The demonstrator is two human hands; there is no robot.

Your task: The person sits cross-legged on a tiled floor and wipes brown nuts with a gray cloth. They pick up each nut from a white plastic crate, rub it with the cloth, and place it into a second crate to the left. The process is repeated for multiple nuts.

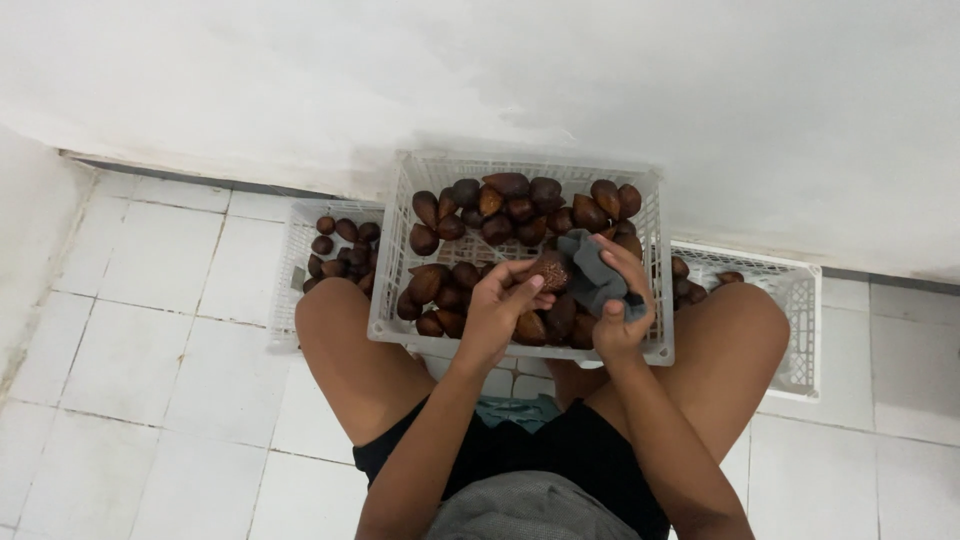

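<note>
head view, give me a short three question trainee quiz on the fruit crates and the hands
1. True or false: the left hand holds a brown scaly fruit over the middle crate.
2. What does the right hand grip? A) knife B) grey cloth C) nothing
3. How many white crates show on the tiled floor?

Key: 1 true. 2 B. 3 three: middle crate, left crate, right crate.

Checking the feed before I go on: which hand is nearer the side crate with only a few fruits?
Right. The right hand, holding a grey cloth, is nearer that sparse crate; the left hand, holding a brown fruit, is farther away.
</note>
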